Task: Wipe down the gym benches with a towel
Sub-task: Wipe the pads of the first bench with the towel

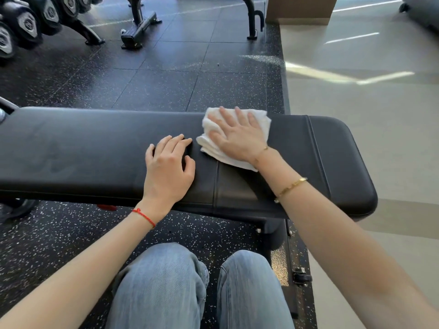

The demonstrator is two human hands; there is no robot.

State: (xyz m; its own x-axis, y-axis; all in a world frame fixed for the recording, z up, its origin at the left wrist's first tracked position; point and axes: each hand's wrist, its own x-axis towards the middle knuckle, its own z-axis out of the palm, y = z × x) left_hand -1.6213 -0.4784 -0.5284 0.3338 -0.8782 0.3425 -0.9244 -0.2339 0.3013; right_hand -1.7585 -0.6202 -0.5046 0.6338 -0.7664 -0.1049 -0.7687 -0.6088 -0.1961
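my right hand (237, 136) lies flat, fingers spread, pressing the folded white cotton towel (237, 138) onto the black padded vinyl gym bench (95, 150), toward the bench's right end, just short of its cross seam. my left hand (169, 167) rests on the pad just left of the towel, fingers loosely curved, holding nothing. towel looks light, soft, floppy, likely to bunch, so i'd keep a flat palm on its middle rather than pinch an edge. vinyl looks smooth, slick, slightly cushioned. under the bench is black speckled rubber floor tile (166, 74); beyond its right end, glossy pale floor (356, 103). behind the bench, a dark dumbbell rack (35, 20) and another bench frame (140, 29).
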